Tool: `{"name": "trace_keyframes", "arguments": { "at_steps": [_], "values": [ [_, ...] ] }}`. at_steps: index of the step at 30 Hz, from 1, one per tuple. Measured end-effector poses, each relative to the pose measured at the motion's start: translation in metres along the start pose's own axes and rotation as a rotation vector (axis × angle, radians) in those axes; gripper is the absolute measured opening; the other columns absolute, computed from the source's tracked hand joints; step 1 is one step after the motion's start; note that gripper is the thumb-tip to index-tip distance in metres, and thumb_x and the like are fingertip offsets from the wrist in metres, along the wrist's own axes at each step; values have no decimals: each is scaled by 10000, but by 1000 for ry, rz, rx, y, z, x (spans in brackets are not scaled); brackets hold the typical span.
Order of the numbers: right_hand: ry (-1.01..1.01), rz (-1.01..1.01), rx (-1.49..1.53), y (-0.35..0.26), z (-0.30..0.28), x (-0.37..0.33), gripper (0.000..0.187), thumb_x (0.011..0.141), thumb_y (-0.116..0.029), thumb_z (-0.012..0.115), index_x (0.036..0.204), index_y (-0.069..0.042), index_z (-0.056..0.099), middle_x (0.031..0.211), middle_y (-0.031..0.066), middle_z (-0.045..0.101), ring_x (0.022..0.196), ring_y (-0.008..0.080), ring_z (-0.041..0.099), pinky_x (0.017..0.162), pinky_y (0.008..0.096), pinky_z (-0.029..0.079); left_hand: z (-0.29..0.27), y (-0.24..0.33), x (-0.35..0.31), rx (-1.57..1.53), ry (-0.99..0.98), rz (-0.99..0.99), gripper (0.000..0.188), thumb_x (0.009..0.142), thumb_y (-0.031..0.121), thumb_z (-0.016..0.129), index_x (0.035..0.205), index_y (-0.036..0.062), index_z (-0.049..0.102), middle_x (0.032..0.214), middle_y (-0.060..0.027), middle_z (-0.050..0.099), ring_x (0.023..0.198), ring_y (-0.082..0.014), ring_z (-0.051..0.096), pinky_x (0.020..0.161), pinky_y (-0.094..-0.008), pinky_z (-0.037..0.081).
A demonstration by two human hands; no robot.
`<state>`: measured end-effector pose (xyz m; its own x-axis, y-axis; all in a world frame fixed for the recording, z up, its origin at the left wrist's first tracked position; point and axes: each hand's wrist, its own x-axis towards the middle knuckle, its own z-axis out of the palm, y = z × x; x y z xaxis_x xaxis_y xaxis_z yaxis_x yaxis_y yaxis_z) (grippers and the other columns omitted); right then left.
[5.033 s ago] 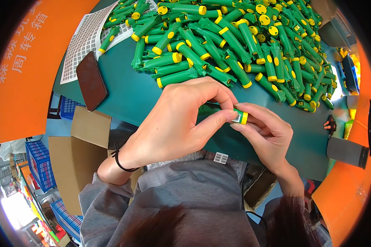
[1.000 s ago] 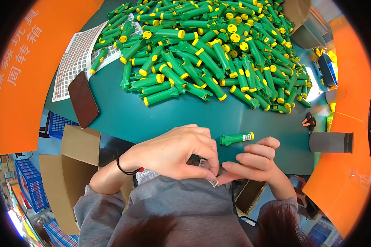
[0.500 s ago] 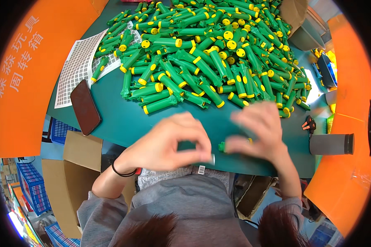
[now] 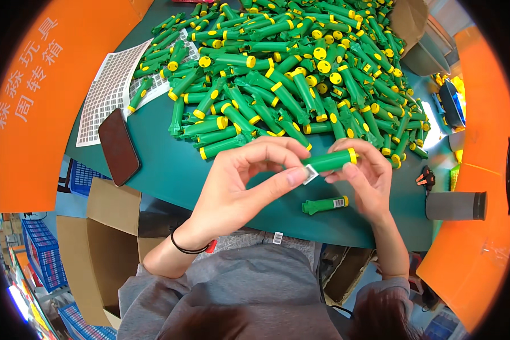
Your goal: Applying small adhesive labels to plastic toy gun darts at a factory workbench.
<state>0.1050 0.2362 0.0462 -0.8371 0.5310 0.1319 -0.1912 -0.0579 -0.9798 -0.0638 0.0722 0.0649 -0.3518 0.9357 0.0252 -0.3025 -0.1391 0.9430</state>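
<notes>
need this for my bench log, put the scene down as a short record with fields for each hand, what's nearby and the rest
left hand: pinches a white label at the held tube's left end
right hand: holds a green tube near its yellow end
nearby: a labelled tube lying on the table
beyond: pile of green tubes
left side: phone, printed sheets
right side: grey cylinder

We've got bright, even light on the fingers [image 4: 283, 180], edges reasonably sharp. Clipped white glare [image 4: 434, 129] right of and beyond them; blown-out light [image 4: 19, 303] far left, below them. Cardboard carton [image 4: 73, 249] left of and below them: shadowed inside. We see fisheye bend in the orange panels [image 4: 34, 158] far either side. Hair [image 4: 204, 324] below them: dark, soft.
</notes>
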Motion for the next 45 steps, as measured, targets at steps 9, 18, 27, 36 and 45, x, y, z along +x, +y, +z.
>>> {"name": "trace_keyframes", "arguments": {
  "at_steps": [9,18,27,36,45],
  "values": [
    [-42,-43,-1,17,7,-15,361,920,-45,636,1239,85,528,1156,186,628,1024,243,665,847,372,609,2,16,24,378,-112,85,70,869,41,702,895,-22,683,951,-114,717,953,-170,667,911,-321,510],
    [-17,-36,-25,20,11,-21,367,909,42,626,1259,88,528,1197,170,626,1056,213,656,905,370,585,1,23,28,494,-185,-52,69,858,23,695,892,-35,681,983,-136,707,958,-173,672,919,-322,521],
    [-33,-61,-41,18,13,-21,375,902,91,608,1270,91,536,1191,159,633,1030,210,674,930,348,569,4,21,28,559,-193,-17,41,860,-11,679,883,-42,666,1012,-150,698,975,-178,676,920,-316,535],
    [-90,-76,-49,19,9,-21,380,906,129,592,1281,114,529,1228,207,624,1113,247,647,1003,367,534,7,22,29,608,-196,8,41,856,-23,678,881,-47,656,978,-145,692,943,-157,674,897,-306,542],
    [-51,-66,-73,18,11,-20,380,896,114,605,1270,97,539,1185,168,644,1041,224,678,936,347,569,8,22,29,678,-191,23,50,849,-24,683,883,-49,656,948,-141,696,911,-156,681,869,-305,554]
  ]
}}
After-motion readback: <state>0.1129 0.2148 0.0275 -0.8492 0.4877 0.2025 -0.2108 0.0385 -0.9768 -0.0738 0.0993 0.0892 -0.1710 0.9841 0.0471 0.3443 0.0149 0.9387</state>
